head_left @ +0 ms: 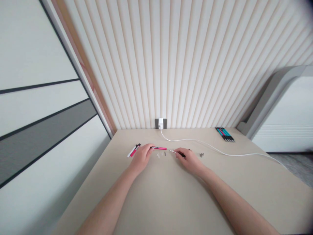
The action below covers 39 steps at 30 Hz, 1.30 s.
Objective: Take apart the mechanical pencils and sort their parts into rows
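My left hand (144,154) pinches the black end of a pink-and-black pen barrel (161,148), which points to the right. Facing its open tip, my right hand (187,157) is closed on a slim tool with a pale, pointed front (172,151) and a dark handle. The two tips nearly meet; whether they touch I cannot tell. On the table just below lie a few small clear pieces (158,155) and a little dark piece (165,153). Left of my left hand rest a pink pen barrel (134,151) and a white one (130,152), both with black ends.
Several teal, pink and black pens (225,134) lie side by side at the table's back right. Small metal parts (201,154) sit right of my right hand. A white cable (207,143) runs from a wall charger (160,123) across the table (156,202).
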{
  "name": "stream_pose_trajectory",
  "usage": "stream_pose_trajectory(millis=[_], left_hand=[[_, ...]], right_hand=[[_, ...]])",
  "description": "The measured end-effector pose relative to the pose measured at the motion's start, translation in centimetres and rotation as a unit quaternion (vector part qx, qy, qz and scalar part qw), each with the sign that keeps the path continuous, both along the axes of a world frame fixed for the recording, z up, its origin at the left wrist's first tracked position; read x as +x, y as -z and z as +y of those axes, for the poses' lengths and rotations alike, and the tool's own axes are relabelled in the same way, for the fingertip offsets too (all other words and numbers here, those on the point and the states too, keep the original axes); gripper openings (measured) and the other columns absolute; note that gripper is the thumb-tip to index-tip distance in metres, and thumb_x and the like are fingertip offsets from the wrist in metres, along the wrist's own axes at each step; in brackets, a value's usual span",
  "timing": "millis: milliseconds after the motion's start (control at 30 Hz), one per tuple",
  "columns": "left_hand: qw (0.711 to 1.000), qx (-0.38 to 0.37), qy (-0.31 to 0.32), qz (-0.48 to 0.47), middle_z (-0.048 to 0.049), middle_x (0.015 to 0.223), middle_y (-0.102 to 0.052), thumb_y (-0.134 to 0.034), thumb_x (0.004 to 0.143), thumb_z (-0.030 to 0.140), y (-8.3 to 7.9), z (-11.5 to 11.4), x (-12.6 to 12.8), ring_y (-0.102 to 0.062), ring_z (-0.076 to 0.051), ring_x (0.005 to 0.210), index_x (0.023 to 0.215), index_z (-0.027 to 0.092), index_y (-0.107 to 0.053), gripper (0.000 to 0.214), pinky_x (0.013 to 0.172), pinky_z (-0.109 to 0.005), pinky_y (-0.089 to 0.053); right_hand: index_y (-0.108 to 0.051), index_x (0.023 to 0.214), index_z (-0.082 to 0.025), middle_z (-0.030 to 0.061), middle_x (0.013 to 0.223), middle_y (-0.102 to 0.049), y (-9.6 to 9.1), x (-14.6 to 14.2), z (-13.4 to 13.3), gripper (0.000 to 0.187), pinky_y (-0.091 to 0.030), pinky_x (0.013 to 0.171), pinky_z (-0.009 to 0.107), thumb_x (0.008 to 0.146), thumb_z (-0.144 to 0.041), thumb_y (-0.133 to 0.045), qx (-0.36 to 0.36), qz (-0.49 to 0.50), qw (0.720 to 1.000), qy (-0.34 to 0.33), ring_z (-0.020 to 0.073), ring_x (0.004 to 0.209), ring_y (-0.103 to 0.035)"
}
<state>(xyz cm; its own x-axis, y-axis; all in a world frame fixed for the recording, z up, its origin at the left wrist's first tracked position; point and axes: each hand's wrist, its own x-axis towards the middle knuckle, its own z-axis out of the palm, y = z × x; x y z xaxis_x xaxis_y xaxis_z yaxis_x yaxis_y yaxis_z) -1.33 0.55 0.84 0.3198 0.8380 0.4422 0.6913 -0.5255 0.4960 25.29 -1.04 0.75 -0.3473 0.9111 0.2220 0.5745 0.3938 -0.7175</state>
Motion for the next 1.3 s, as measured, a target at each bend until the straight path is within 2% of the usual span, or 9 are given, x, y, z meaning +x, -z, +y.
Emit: stream_pose_trajectory(millis=[233, 500, 667, 800, 933, 1033, 1167, 1300], left_hand=[[0.999, -0.031, 0.002, -0.029, -0.0043, 0.101, -0.07, -0.04, 0.098, 0.031, 0.1, 0.0, 0.0, -0.065, -0.02, 0.095, 0.109, 0.021, -0.059, 0.024, 0.084, -0.032, -0.047], [0.998, -0.046, 0.011, -0.034, -0.0046, 0.101, -0.069, -0.04, 0.098, 0.031, 0.0, 0.0, 0.1, -0.064, -0.02, 0.095, 0.108, 0.021, -0.059, 0.023, 0.084, -0.032, -0.047], [0.998, -0.046, -0.013, -0.032, -0.0053, 0.1, -0.07, -0.04, 0.098, 0.031, 0.1, 0.1, -0.1, -0.065, -0.021, 0.097, 0.107, 0.021, -0.058, 0.023, 0.081, -0.031, -0.048], [0.999, -0.037, -0.037, -0.009, -0.0047, 0.099, -0.069, -0.039, 0.098, 0.029, 0.1, 0.2, -0.1, -0.065, -0.021, 0.094, 0.106, 0.021, -0.058, 0.022, 0.081, -0.031, -0.048], [0.999, -0.015, -0.021, 0.045, -0.0041, 0.099, -0.069, -0.041, 0.097, 0.027, 0.2, 0.1, -0.1, -0.063, -0.021, 0.094, 0.104, 0.021, -0.059, 0.02, 0.083, -0.033, -0.046], [0.997, -0.01, -0.014, 0.081, -0.0044, 0.099, -0.069, -0.041, 0.097, 0.025, 0.3, 0.1, -0.1, -0.064, -0.021, 0.094, 0.104, 0.021, -0.059, 0.02, 0.082, -0.033, -0.046], [0.994, -0.014, -0.012, 0.107, -0.0052, 0.097, -0.07, -0.04, 0.097, 0.025, 0.4, 0.1, 0.0, -0.064, -0.022, 0.093, 0.104, 0.021, -0.06, 0.021, 0.083, -0.034, -0.045], [0.994, -0.019, -0.013, 0.106, -0.0055, 0.098, -0.07, -0.041, 0.097, 0.026, 0.3, 0.0, 0.1, -0.064, -0.023, 0.093, 0.103, 0.022, -0.061, 0.021, 0.083, -0.035, -0.045]], right_hand=[[-0.064, 0.108, -0.02, 0.0, 0.079, -0.066, -0.1, -0.2, -0.2, 0.029, -0.041, 0.066, 0.027, 0.092, -0.029, -0.042, -0.028, 0.048, 0.998, -0.008, 0.0156, 0.071, -0.058], [-0.067, 0.109, -0.02, 0.002, 0.083, -0.068, 0.0, -0.3, -0.1, 0.032, -0.043, 0.07, 0.028, 0.092, -0.029, -0.041, -0.031, 0.044, 0.999, 0.001, 0.0171, 0.075, -0.06], [-0.067, 0.106, -0.019, 0.0051, 0.097, -0.071, 0.1, -0.1, 0.1, 0.031, -0.044, 0.079, 0.029, 0.093, -0.029, -0.04, -0.011, 0.019, 1.0, 0.008, 0.0188, 0.087, -0.063], [-0.067, 0.1, -0.02, 0.0054, 0.097, -0.07, 0.1, 0.3, 0.2, 0.03, -0.042, 0.075, 0.028, 0.096, -0.029, -0.039, 0.02, -0.095, 0.995, 0.028, 0.0192, 0.087, -0.063], [-0.068, 0.1, -0.023, 0.0049, 0.093, -0.067, -0.5, 0.5, 0.0, 0.031, -0.038, 0.066, 0.026, 0.099, -0.03, -0.037, 0.043, -0.255, 0.965, 0.042, 0.0179, 0.081, -0.063], [-0.067, 0.1, -0.024, 0.0053, 0.092, -0.065, -1.0, 0.5, -0.1, 0.027, -0.037, 0.067, 0.026, 0.098, -0.027, -0.04, 0.067, -0.335, 0.939, 0.036, 0.018, 0.084, -0.062], [-0.067, 0.099, -0.023, 0.0068, 0.093, -0.062, -1.5, 0.8, -0.1, 0.02, -0.036, 0.072, 0.029, 0.095, -0.018, -0.048, 0.128, -0.395, 0.909, 0.027, 0.0207, 0.09, -0.058], [-0.067, 0.103, -0.023, 0.0078, 0.094, -0.062, -1.9, 1.0, -0.2, 0.02, -0.034, 0.074, 0.031, 0.091, -0.013, -0.053, 0.159, -0.404, 0.901, 0.021, 0.0222, 0.091, -0.056]])
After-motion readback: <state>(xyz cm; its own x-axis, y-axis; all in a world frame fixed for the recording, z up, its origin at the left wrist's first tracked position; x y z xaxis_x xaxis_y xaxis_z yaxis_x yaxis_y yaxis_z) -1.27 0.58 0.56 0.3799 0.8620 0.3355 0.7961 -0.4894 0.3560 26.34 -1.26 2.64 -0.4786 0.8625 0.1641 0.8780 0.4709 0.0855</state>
